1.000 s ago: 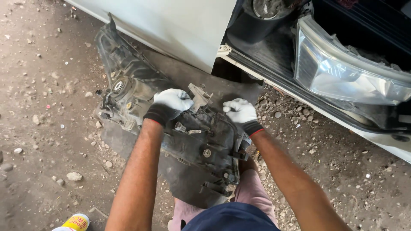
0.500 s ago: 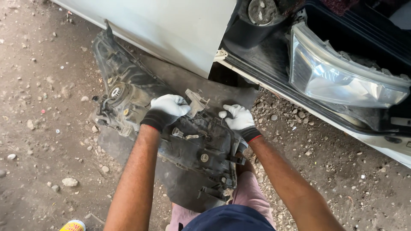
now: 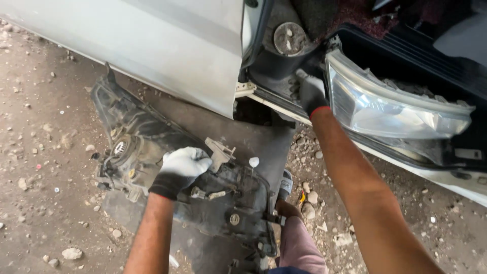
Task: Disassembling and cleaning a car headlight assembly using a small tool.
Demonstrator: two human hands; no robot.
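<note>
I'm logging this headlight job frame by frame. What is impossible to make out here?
- Right hand, head view: its fingers reach into the dark gap beside the mounted headlight; what they touch is hidden.
- Loose headlight housing: its lower end is cut off by the bottom edge.
- Left hand: the glove hides the part beneath.

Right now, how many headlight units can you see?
2. One dirty headlight housing lies back-up on the ground under the left hand; one clear headlight sits on the car beside the right hand. Others may be hidden.
</note>
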